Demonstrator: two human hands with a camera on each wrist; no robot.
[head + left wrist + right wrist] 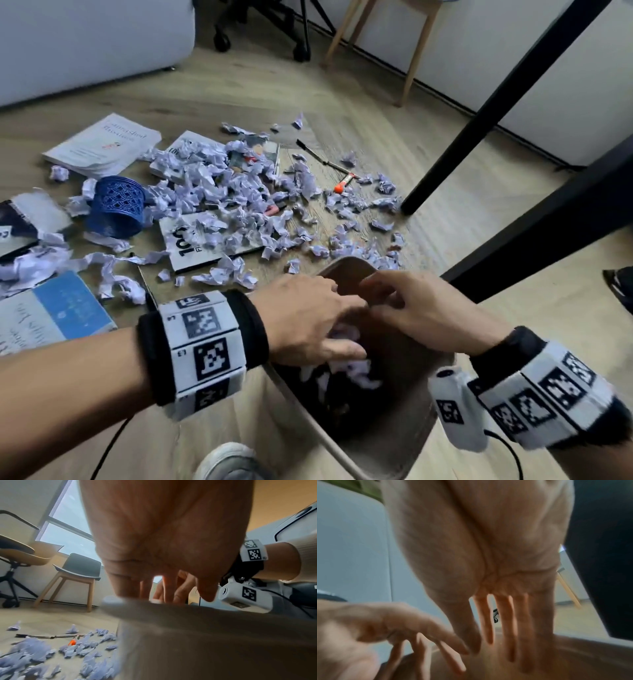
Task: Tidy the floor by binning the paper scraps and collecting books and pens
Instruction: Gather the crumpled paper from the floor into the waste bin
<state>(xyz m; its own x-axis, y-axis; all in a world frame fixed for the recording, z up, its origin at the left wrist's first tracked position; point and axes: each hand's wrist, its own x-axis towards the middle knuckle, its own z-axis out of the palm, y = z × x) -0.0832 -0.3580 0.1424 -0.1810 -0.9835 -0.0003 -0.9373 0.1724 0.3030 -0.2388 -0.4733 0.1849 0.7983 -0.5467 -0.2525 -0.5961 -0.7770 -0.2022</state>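
Both my hands hover over the mouth of a brown bin (407, 431) near my feet. My left hand (329, 315) and right hand (394, 301) have their fingers spread and hold nothing. Pale purple paper scraps (352, 373) lie loose inside the bin just under my left palm. The wrist views show my left hand (163, 588) above the bin rim (188, 615) and my right hand (501, 642) with straight fingers. A big heap of crumpled scraps (219, 185) covers the floor, half burying several books (191, 246). A black pen (322, 157) and an orange marker (344, 183) lie beyond it.
A blue pen cup (116, 205) lies tipped over left of the heap. Black table legs (496, 113) slant down on the right. Wooden chair legs (418, 51), an office chair base (260, 27) and a white sofa (85, 41) stand behind. My shoe (229, 462) is beside the bin.
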